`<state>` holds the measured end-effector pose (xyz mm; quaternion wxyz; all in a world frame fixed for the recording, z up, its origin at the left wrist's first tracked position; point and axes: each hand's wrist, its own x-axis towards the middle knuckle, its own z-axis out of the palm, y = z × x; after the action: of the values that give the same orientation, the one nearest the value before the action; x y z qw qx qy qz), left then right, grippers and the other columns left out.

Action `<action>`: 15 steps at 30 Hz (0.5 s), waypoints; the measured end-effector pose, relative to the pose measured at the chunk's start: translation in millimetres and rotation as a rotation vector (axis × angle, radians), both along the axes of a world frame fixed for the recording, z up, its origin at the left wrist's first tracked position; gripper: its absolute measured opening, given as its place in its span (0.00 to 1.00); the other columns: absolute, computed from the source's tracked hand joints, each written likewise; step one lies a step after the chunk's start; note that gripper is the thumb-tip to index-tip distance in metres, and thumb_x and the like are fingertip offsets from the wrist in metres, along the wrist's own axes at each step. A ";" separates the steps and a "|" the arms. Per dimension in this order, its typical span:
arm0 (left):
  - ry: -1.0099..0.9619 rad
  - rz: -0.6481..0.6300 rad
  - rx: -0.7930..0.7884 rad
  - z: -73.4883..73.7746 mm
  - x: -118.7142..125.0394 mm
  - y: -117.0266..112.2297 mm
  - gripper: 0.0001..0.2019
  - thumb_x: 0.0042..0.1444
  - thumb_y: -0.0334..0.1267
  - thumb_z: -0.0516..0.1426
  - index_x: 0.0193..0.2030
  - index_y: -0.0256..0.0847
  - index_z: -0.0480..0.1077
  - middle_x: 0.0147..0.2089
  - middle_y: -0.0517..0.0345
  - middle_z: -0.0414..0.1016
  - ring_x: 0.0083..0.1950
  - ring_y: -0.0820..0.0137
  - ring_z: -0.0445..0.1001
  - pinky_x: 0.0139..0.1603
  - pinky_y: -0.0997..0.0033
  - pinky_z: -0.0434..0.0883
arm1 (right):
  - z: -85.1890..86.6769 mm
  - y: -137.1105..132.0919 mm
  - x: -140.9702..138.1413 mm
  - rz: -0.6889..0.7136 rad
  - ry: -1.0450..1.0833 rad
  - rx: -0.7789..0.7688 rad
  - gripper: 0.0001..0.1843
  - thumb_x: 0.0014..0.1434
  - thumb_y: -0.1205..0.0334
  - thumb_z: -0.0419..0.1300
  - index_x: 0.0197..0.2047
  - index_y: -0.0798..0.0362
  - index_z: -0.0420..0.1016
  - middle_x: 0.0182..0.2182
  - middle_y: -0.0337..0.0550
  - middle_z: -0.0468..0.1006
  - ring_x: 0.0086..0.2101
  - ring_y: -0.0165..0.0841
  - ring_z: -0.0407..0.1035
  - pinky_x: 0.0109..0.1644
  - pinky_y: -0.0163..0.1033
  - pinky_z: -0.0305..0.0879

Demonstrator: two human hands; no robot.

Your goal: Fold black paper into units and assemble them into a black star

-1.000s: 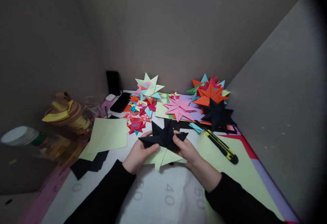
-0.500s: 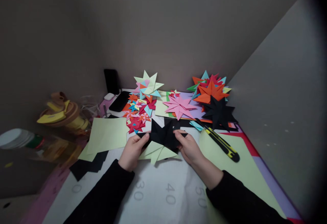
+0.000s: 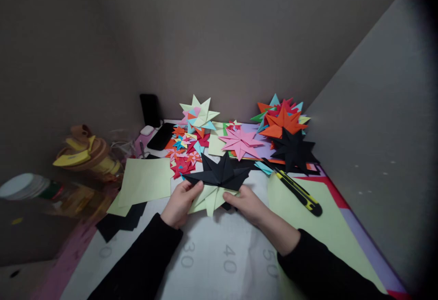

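Between my hands is a folded paper star [image 3: 221, 172], its upper half black and its lower half pale green. My left hand [image 3: 181, 199] pinches its left side, thumb on top where the two colours meet. On the right, my right hand [image 3: 244, 202] grips the lower right part, with the thumb on the pale green points and the fingers hidden underneath. Just behind it lie a pink paper star [image 3: 241, 141] and several small red and orange paper stars [image 3: 183, 165]. A black paper star [image 3: 294, 149] leans on an orange one [image 3: 284, 124] at the back right.
A yellow and black utility knife [image 3: 299, 193] rests on pale green sheets [image 3: 328, 231] at right. Pale green squares [image 3: 145, 179] and black paper [image 3: 119, 222] lie at left, near a jar [image 3: 30, 188] and a lidded cup [image 3: 82, 154]. Two phones [image 3: 162, 137] [image 3: 149, 110] are at the back.
The black half of the star now spreads flatter and wider toward me. My right hand has slid inward and its thumb has moved onto the pale green part; my left hand has barely moved.
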<state>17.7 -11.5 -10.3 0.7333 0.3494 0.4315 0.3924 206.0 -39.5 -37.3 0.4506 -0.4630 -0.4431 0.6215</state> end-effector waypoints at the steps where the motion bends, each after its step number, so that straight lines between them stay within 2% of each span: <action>1: 0.019 -0.059 0.042 1.4 -0.7 -0.9 0.20 0.45 0.45 0.65 0.42 0.35 0.72 0.37 0.50 0.79 0.36 0.62 0.76 0.37 0.66 0.70 | -1.2 0.2 -0.1 -0.004 0.002 0.011 0.21 0.50 0.51 0.66 0.44 0.54 0.76 0.31 0.43 0.79 0.36 0.39 0.73 0.40 0.42 0.69; 4: 0.111 -0.190 0.153 4.4 -5.3 -1.4 0.22 0.44 0.42 0.66 0.46 0.36 0.71 0.39 0.50 0.77 0.35 0.65 0.74 0.33 0.70 0.68 | -3.9 1.7 1.9 -0.044 0.072 0.054 0.19 0.50 0.50 0.66 0.42 0.52 0.76 0.34 0.43 0.79 0.35 0.38 0.73 0.40 0.42 0.68; 7: 0.222 -0.233 0.206 5.0 -11.5 1.3 0.18 0.44 0.41 0.65 0.42 0.36 0.72 0.33 0.54 0.75 0.26 0.71 0.69 0.24 0.74 0.63 | -1.7 3.1 6.1 -0.074 0.272 0.041 0.21 0.48 0.48 0.67 0.43 0.51 0.76 0.36 0.44 0.80 0.37 0.39 0.73 0.41 0.43 0.69; 9: 0.261 -0.283 0.245 4.9 -15.0 3.5 0.14 0.45 0.39 0.64 0.39 0.36 0.73 0.30 0.55 0.74 0.25 0.72 0.67 0.23 0.75 0.61 | 2.4 3.9 8.8 -0.112 0.403 0.006 0.25 0.46 0.47 0.68 0.46 0.49 0.74 0.39 0.45 0.80 0.39 0.41 0.74 0.40 0.45 0.70; 12: 0.265 -0.389 0.292 5.4 -18.3 6.1 0.14 0.47 0.37 0.63 0.42 0.36 0.74 0.33 0.54 0.75 0.26 0.72 0.67 0.24 0.75 0.61 | 7.3 5.4 10.8 -0.148 0.398 -0.093 0.22 0.46 0.52 0.69 0.43 0.51 0.74 0.36 0.45 0.80 0.35 0.40 0.75 0.34 0.42 0.71; 13: 0.269 -0.382 0.308 6.0 -19.3 7.0 0.16 0.47 0.36 0.63 0.44 0.37 0.74 0.36 0.52 0.76 0.27 0.71 0.68 0.25 0.75 0.62 | 7.8 6.1 10.9 -0.156 0.369 -0.129 0.19 0.45 0.55 0.70 0.41 0.51 0.75 0.34 0.44 0.80 0.33 0.39 0.76 0.31 0.39 0.71; 15: 0.298 -0.274 0.331 7.9 -22.5 9.5 0.22 0.44 0.36 0.64 0.48 0.38 0.72 0.40 0.51 0.76 0.30 0.70 0.70 0.25 0.75 0.64 | 7.2 8.0 10.9 -0.199 0.342 -0.180 0.16 0.44 0.59 0.71 0.37 0.53 0.75 0.30 0.42 0.80 0.30 0.38 0.77 0.26 0.34 0.68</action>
<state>-4.8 -1.9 -2.4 0.6407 0.5739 0.4133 0.2989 217.0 -31.5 -30.1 0.5352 -0.4306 -0.2550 0.6805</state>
